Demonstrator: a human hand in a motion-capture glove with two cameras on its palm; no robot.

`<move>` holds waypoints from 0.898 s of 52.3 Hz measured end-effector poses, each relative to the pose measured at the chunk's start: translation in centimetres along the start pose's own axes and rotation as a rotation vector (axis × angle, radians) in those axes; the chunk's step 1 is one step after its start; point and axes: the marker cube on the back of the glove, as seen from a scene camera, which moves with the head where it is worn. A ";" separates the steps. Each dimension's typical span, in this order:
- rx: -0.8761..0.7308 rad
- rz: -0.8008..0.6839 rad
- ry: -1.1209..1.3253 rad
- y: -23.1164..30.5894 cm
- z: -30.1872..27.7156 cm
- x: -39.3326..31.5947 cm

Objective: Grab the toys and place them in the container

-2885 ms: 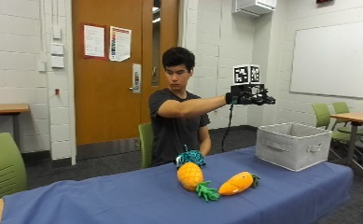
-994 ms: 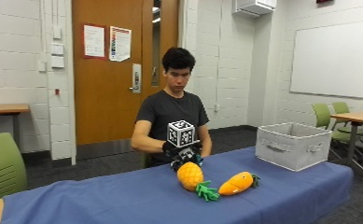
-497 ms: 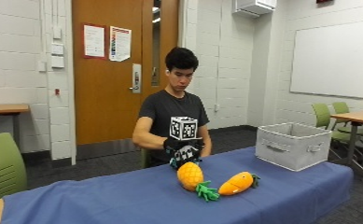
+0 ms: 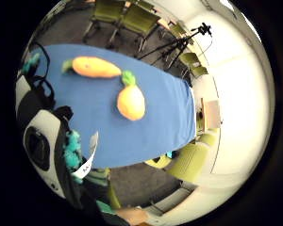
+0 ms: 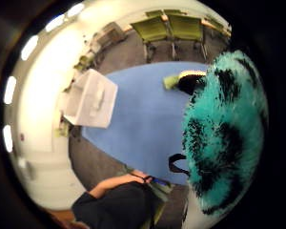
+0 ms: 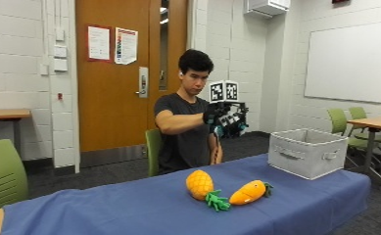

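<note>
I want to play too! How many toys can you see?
3: a pineapple and a carrot lying on the table, and a fuzzy teal toy held up in the gloved hand. The box may hide more.

In the outside view the gloved hand (image 6: 224,117) holds a teal toy (image 6: 232,128) high at centre frame, well above the table (image 6: 111,210), with open air between it and the grey container (image 6: 307,152) at right. The container's top is open. Only the pineapple (image 6: 200,184) and carrot (image 6: 249,192) lie lower centre.
</note>
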 end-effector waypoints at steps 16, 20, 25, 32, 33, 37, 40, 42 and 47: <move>0.050 -0.174 -0.045 -8.9 -9.1 -15.6; 0.043 -0.192 -0.074 -11.0 -10.2 -20.7; 0.034 -0.284 -0.123 -11.7 -10.9 -27.7; 0.020 -0.416 -0.151 -12.2 -10.5 -35.6; 0.023 -0.439 -0.128 -12.3 -10.2 -36.4; 0.015 -0.489 -0.098 -13.9 -8.6 -35.9; 0.013 -0.496 -0.108 -16.1 -7.0 -33.1; 0.014 -0.493 -0.117 -16.4 -6.4 -33.2; -0.077 -0.363 -0.164 -16.1 -5.6 -34.7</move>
